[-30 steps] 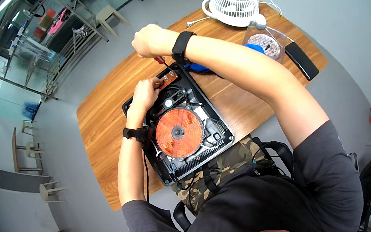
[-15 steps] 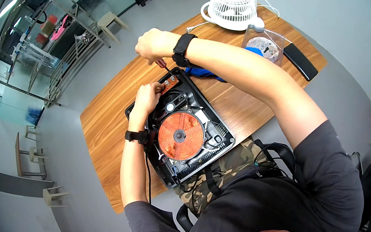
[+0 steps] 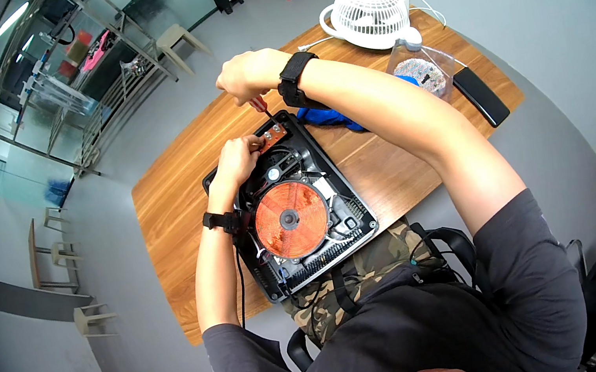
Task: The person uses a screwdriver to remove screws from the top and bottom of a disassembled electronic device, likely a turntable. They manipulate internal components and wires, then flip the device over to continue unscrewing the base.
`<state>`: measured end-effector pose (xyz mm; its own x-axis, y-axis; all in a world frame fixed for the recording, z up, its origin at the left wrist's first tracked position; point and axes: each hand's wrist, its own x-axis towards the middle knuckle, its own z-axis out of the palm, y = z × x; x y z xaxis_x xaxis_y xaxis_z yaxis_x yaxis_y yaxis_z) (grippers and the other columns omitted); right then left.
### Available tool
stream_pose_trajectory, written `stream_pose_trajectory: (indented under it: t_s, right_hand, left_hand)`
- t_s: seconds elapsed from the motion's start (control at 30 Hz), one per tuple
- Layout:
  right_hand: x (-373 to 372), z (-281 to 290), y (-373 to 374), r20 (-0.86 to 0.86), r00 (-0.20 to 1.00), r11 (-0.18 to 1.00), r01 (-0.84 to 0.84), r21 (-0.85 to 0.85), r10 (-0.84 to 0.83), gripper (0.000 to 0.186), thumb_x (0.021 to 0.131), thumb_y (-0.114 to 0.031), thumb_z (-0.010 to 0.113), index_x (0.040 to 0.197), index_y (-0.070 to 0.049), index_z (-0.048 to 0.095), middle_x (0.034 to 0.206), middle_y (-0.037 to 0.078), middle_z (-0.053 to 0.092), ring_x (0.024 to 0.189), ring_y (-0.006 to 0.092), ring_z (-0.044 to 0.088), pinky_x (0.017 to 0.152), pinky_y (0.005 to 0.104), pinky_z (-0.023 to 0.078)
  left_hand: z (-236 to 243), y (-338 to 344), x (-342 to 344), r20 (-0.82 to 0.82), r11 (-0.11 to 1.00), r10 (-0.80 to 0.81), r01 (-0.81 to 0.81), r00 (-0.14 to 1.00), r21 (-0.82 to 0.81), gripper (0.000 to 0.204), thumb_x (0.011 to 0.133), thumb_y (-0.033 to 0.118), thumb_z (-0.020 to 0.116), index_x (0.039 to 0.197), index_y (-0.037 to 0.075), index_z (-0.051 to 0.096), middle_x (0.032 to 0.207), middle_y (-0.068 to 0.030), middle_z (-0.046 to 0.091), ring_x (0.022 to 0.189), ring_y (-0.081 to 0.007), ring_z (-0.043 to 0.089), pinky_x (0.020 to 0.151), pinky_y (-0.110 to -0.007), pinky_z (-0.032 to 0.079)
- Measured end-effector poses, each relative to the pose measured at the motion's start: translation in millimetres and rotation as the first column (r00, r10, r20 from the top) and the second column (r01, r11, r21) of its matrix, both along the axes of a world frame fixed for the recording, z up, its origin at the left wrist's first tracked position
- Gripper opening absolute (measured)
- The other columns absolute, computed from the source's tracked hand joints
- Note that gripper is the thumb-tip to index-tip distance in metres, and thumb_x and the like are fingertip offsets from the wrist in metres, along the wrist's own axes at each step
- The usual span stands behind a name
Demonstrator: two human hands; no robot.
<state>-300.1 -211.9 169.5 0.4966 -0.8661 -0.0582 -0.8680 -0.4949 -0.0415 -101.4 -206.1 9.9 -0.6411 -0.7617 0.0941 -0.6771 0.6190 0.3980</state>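
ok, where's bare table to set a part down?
Bare tabletop left of the left arm, out to the edge. Another patch right of the opened appliance, bounded by blue cloth, right arm and near edge. Crowded: far right, with white fan, clear container and black slab; also around the brown board, left hand and screwdriver.

Bare wood on the table (image 3: 170,208) leaves a passage left of the uncovered appliance (image 3: 347,207), though the left forearm (image 3: 215,268) and a black cable (image 3: 242,287) line that side of the casing. Another free stretch lies to its right, partly overhung by the right forearm (image 3: 389,114). The appliance's coppery coil (image 3: 290,219) is clear from above. At the far end, I see the left hand (image 3: 239,160), the right hand (image 3: 251,76) and a tilted screwdriver (image 3: 259,103) crowding the way in. Blue cloth (image 3: 334,117) sits beside the far right corner; beyond, a white fan (image 3: 367,14), clear container (image 3: 422,74) and black slab (image 3: 482,98) obstruct the table's far right.
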Motion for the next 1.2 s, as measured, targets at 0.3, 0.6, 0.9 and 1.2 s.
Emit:
stream_pose_trajectory:
  t_s: [0.3, 0.6, 0.9, 1.2]
  right_hand:
    - [4.0, -6.3, -0.8, -0.021, 0.992, 0.99, 0.124, -0.065, -0.126, 0.025, 0.092, -0.024, 0.064, 0.106, -0.005, 0.073, 0.103, 0.016, 0.075, 0.093, 0.031, 0.074, 0.079, 0.0428, 0.059]
    - [2.1, 21.1, 19.5, -0.043, 0.999, 0.997, -0.03, 0.073, 0.033, 0.035, 0.087, -0.011, 0.071, 0.121, -0.005, 0.065, 0.107, 0.016, 0.074, 0.081, 0.0297, 0.073, 0.067, 0.0409, 0.059]
    - [13.9, -22.7, -10.8, -0.071, 0.997, 0.976, 0.007, -0.219, -0.023, 0.036, 0.094, -0.038, 0.065, 0.093, -0.004, 0.078, 0.092, 0.015, 0.077, 0.09, 0.0315, 0.075, 0.077, 0.0411, 0.06]
    - [2.2, -2.5, 6.7, -0.047, 0.999, 0.999, -0.001, -0.047, -0.001, 0.025, 0.09, -0.015, 0.061, 0.107, -0.007, 0.077, 0.112, 0.015, 0.075, 0.104, 0.0291, 0.073, 0.087, 0.0388, 0.058]
  left_hand:
    - [-5.1, -5.0, 0.0, -0.009, 1.0, -0.001, 0.002, 1.0, 0.029, 0.028, 0.081, 0.001, 0.068, 0.108, 0.004, 0.076, 0.103, -0.017, 0.075, 0.097, -0.0348, 0.072, 0.088, -0.043, 0.058]
    - [2.5, 0.1, -1.1, 0.023, 1.0, 0.006, -0.006, 1.0, 0.026, 0.028, 0.081, 0.001, 0.068, 0.108, 0.003, 0.076, 0.103, -0.0169, 0.075, 0.097, -0.0351, 0.072, 0.089, -0.042, 0.057]
    - [6.4, 4.8, -5.1, 0.038, 1.0, -0.011, 0.011, 0.999, -0.019, 0.027, 0.082, 0.004, 0.069, 0.108, 0.004, 0.076, 0.102, -0.017, 0.075, 0.096, -0.0355, 0.071, 0.089, -0.043, 0.057]
    - [3.0, 2.5, -0.4, 0.061, 1.0, 0.005, -0.004, 0.998, -0.015, 0.026, 0.084, 0.005, 0.067, 0.109, 0.005, 0.076, 0.102, -0.0186, 0.074, 0.096, -0.0364, 0.071, 0.089, -0.044, 0.056]
